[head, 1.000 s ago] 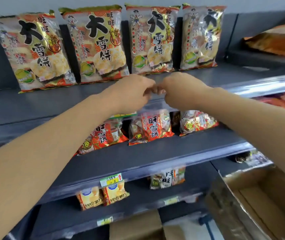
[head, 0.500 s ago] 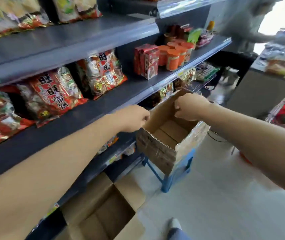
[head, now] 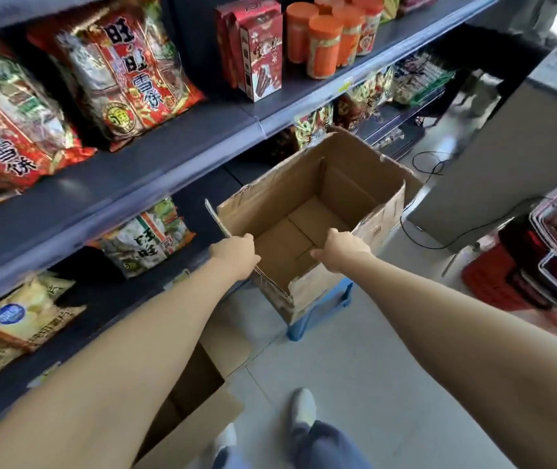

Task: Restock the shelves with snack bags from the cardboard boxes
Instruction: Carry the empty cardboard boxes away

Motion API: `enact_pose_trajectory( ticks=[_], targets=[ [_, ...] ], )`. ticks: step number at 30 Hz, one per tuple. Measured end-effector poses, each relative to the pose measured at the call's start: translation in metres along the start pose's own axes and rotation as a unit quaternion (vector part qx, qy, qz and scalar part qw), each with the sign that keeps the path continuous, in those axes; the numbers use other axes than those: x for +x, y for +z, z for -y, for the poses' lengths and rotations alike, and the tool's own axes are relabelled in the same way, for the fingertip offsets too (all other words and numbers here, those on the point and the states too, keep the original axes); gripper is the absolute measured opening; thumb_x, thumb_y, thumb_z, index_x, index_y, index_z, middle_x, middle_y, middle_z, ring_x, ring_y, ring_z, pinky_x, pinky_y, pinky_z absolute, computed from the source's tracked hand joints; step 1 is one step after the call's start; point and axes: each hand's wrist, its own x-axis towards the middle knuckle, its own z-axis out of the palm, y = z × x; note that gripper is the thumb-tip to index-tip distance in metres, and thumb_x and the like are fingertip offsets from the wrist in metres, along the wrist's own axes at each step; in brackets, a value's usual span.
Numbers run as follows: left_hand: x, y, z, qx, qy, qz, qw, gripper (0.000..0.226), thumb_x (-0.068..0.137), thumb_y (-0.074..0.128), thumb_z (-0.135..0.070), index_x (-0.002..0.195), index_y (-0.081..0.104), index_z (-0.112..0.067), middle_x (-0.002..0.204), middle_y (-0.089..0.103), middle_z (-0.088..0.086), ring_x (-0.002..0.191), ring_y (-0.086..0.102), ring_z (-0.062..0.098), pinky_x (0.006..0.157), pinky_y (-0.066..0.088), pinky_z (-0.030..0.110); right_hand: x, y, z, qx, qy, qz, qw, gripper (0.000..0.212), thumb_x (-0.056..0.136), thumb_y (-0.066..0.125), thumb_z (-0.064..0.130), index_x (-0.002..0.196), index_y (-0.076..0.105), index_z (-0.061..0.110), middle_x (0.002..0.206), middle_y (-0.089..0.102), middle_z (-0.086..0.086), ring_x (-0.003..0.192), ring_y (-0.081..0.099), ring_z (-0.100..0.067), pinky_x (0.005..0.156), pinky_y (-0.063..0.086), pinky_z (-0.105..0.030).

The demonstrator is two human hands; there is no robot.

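Note:
An open cardboard box (head: 365,184) sits on a blue stool (head: 317,316) in front of the shelves, and its inside looks empty. My left hand (head: 234,253) grips the box's near left corner by a flap. My right hand (head: 341,253) curls over the near right rim, thumb pointing left. Red snack bags (head: 128,72) lean on the middle shelf (head: 155,170). Below them are a green-and-white bag (head: 148,238) and yellow bags (head: 16,319).
A second open cardboard box (head: 189,401) lies on the floor by my feet. Red cartons (head: 256,49) and orange canisters (head: 324,45) stand further along the shelf. A grey counter (head: 480,157), a black floor cable (head: 432,245) and stacked red baskets (head: 547,258) are to the right.
The view dropped from the top shelves to the box on the stool. Both hands came down from the shelf and now hold the box's near rim.

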Motion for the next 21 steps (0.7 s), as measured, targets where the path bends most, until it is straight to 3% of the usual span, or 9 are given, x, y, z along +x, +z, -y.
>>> enact_pose_trajectory(
  ticks=[5, 9, 13, 15, 18, 21],
  targets=[
    [0.016, 0.018, -0.005, -0.054, -0.054, 0.011, 0.997, 0.033, 0.098, 0.04, -0.031, 0.122, 0.04, -0.008, 0.128, 0.052, 0.019, 0.116, 0.051, 0.039, 0.087, 0.045, 0.045, 0.021, 0.021, 0.001, 0.095, 0.061, 0.02, 0.993, 0.053, 0.096, 0.049, 0.035, 0.135, 0.035, 0.002, 0.132, 0.052, -0.015, 0.122, 0.051, -0.033, 0.095, 0.045, -0.04],
    [0.021, 0.018, -0.014, -0.079, -0.066, 0.004, 0.995, 0.033, 0.095, 0.043, -0.019, 0.125, 0.035, -0.008, 0.126, 0.052, 0.022, 0.111, 0.053, 0.037, 0.076, 0.042, 0.04, 0.027, 0.027, 0.005, 0.15, 0.077, 0.041, 0.985, 0.038, 0.092, 0.048, 0.01, 0.127, 0.049, -0.004, 0.127, 0.057, -0.019, 0.115, 0.058, -0.032, 0.093, 0.049, -0.035],
    [0.021, 0.01, -0.016, -0.109, -0.073, 0.005, 0.991, 0.037, 0.093, 0.044, -0.018, 0.127, 0.033, -0.01, 0.126, 0.052, 0.021, 0.113, 0.051, 0.038, 0.09, 0.047, 0.049, 0.016, 0.02, 0.006, 0.166, 0.101, -0.026, 0.981, 0.045, 0.092, 0.048, 0.008, 0.133, 0.039, -0.01, 0.133, 0.048, -0.02, 0.122, 0.053, -0.028, 0.095, 0.045, -0.029],
    [0.017, 0.004, -0.016, -0.118, -0.061, -0.002, 0.991, 0.04, 0.093, 0.046, -0.018, 0.13, 0.033, -0.01, 0.129, 0.052, 0.02, 0.115, 0.051, 0.037, 0.087, 0.046, 0.044, 0.007, 0.013, 0.006, 0.178, 0.105, -0.053, 0.977, 0.046, 0.091, 0.049, 0.006, 0.133, 0.037, -0.009, 0.132, 0.049, -0.02, 0.123, 0.051, -0.029, 0.096, 0.045, -0.03],
    [0.009, -0.009, -0.017, -0.116, -0.041, -0.015, 0.992, 0.048, 0.093, 0.048, -0.019, 0.137, 0.031, -0.008, 0.132, 0.051, 0.017, 0.118, 0.05, 0.036, 0.084, 0.045, 0.04, -0.01, 0.004, 0.004, 0.189, 0.112, -0.081, 0.972, 0.041, 0.089, 0.05, 0.002, 0.129, 0.042, -0.009, 0.128, 0.053, -0.021, 0.119, 0.053, -0.032, 0.094, 0.046, -0.033],
    [-0.002, -0.025, -0.021, -0.107, -0.019, -0.024, 0.994, 0.058, 0.093, 0.05, -0.021, 0.143, 0.024, -0.007, 0.137, 0.048, 0.017, 0.124, 0.047, 0.035, 0.09, 0.045, 0.041, -0.033, -0.003, 0.002, 0.198, 0.125, -0.108, 0.966, 0.031, 0.088, 0.049, -0.002, 0.117, 0.055, -0.006, 0.119, 0.059, -0.02, 0.111, 0.058, -0.033, 0.088, 0.049, -0.034]
  ],
)
